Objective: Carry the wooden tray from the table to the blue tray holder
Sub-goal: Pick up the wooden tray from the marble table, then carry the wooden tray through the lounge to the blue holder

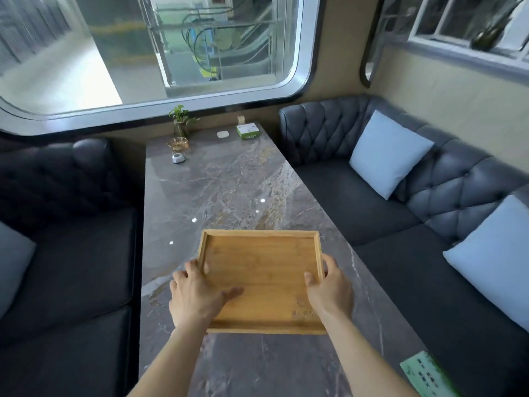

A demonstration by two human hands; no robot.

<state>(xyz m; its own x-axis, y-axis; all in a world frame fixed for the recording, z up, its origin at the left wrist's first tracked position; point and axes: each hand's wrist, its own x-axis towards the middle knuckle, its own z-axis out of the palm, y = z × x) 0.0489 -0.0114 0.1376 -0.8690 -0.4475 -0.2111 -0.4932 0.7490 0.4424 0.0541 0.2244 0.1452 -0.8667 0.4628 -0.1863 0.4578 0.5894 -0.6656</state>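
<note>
Wooden tray [262,277] between both hands' fingers [329,263]

A single head-worn view looks forward and down along the marble table [229,181], standing close at its near end.

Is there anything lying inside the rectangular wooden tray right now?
No, the rectangular wooden tray shows only bare wood inside, with the left hand and right hand gripping its side rims.
</note>
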